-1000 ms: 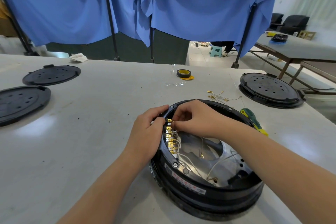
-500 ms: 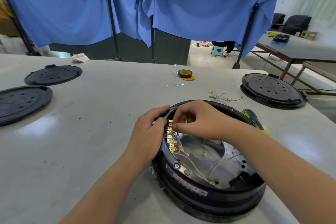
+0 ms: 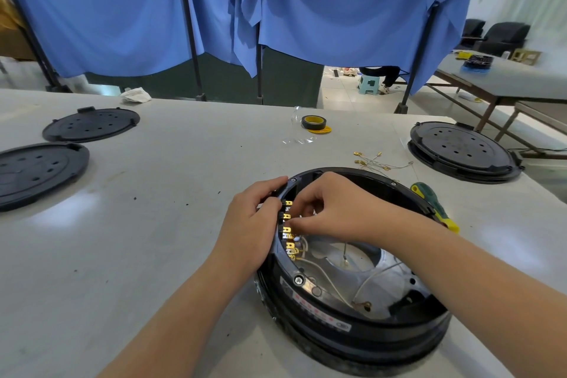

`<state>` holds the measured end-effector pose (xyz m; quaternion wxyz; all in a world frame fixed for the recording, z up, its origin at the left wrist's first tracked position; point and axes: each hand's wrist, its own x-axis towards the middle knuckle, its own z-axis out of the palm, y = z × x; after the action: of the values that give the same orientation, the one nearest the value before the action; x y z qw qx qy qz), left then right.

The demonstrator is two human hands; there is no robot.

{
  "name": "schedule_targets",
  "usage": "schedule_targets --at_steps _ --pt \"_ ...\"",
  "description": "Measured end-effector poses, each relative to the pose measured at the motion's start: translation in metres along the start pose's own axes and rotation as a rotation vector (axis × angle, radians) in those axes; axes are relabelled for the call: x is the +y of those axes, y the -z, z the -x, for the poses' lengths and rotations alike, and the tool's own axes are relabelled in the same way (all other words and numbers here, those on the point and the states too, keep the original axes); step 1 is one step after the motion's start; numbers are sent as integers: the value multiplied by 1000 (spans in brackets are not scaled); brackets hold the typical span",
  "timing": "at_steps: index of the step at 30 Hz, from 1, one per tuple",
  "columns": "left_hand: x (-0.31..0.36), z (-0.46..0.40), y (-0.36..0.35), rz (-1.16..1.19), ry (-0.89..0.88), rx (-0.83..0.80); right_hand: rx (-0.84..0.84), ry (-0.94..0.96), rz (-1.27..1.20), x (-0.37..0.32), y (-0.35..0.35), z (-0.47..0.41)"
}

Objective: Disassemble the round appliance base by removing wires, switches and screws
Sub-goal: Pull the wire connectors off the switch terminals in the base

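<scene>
The round black appliance base (image 3: pixel 352 334) lies open side up on the grey table, with a shiny metal plate (image 3: pixel 362 273) and thin white wires (image 3: pixel 325 276) inside. A row of brass terminals (image 3: pixel 288 233) lines its left inner wall. My left hand (image 3: pixel 251 224) grips the left rim from outside, fingers over the edge. My right hand (image 3: pixel 334 209) reaches in from the right, fingertips pinched on a wire connector at the terminals. The fingers hide the exact contact point.
A green and yellow screwdriver (image 3: pixel 435 205) lies just right of the base. Loose wires with brass lugs (image 3: pixel 374 161) lie behind it, near a tape roll (image 3: pixel 313 122). Black round covers lie at left (image 3: pixel 92 124) (image 3: pixel 36 172); another base (image 3: pixel 463 150) sits at right.
My right hand's fingertips have moved slightly down along the terminal row. The left hand stays on the rim. The view has shifted a little.
</scene>
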<state>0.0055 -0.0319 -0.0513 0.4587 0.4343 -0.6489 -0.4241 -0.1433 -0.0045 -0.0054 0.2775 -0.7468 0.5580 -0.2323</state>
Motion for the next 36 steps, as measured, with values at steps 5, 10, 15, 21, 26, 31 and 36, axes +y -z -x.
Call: schedule_targets --at_steps 5,10,15,21,26,31,36 --pt "0 -1 -1 29 2 5 -14 -5 -21 0 0 -1" --pt "0 -1 0 19 3 1 -30 -14 -30 0 -1 -1" --pt "0 -1 0 22 2 -1 -46 -16 -34 -2 0 -1" --pt "-1 -1 -1 33 15 -1 -59 -20 -18 -4 1 -2" --pt "0 -1 -1 37 17 -5 -57 -29 0 -2 0 -2" --pt "0 -1 -1 50 18 0 -30 -33 22 4 2 0" --pt "0 -1 -1 51 19 -1 -7 -19 57 6 2 0"
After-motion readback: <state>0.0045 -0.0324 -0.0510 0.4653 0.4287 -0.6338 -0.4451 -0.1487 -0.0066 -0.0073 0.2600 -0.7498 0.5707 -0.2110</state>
